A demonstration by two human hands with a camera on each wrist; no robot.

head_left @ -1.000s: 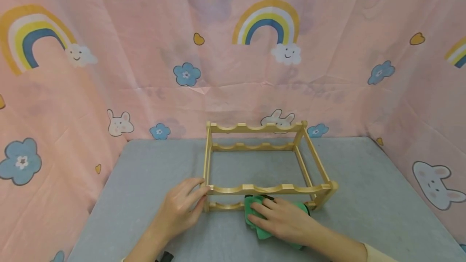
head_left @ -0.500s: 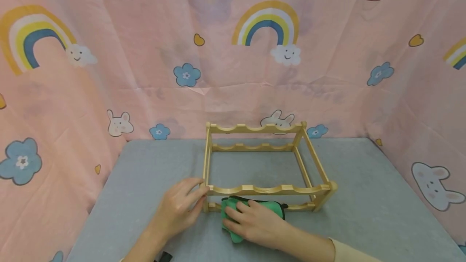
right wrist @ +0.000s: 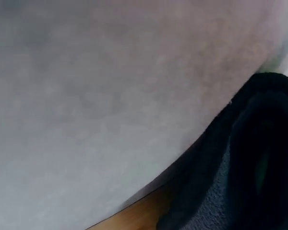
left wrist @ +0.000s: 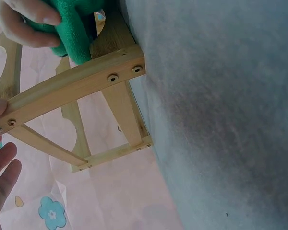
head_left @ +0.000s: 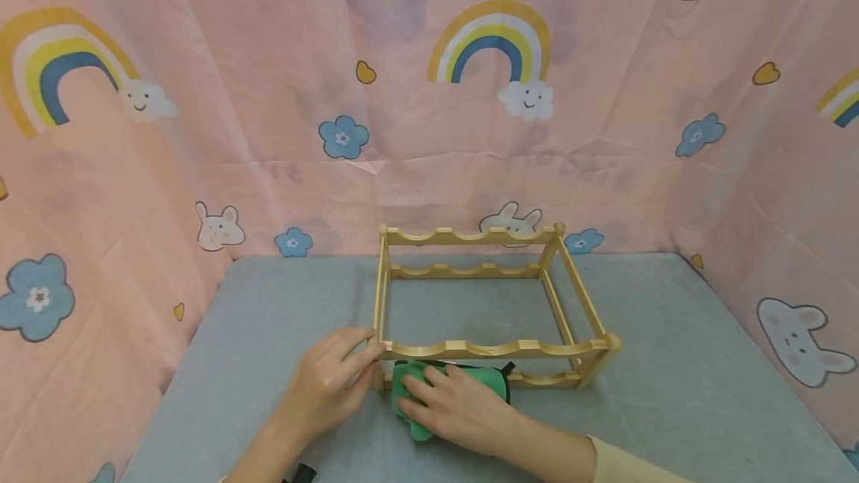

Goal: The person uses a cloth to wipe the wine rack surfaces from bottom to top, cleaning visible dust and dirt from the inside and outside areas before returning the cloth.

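A light wooden rack [head_left: 496, 350] with scalloped rails stands on the grey-covered table. My left hand [head_left: 332, 379] grips its front left corner between thumb and fingertips. In the left wrist view, the left fingers [left wrist: 5, 177] show beside the rack's end bar [left wrist: 62, 91], which has screw heads. My right hand [head_left: 463, 408] holds a green cloth [head_left: 493, 380] with dark edging against the lower front rail, near its left end. The left wrist view shows the cloth [left wrist: 74, 33] bunched under curled right fingers. Dark cloth [right wrist: 206, 191] fills a corner of the right wrist view; the hand is hidden there.
A small black object [head_left: 304, 473] lies at the table's near edge, below the left forearm. Behind and at both sides of the grey table [head_left: 282, 297] hangs a pink patterned curtain [head_left: 429, 170].
My right hand has slid leftward along the lower front rail with the green cloth, quickly at first and then less. The left hand and the rack have stayed in place.
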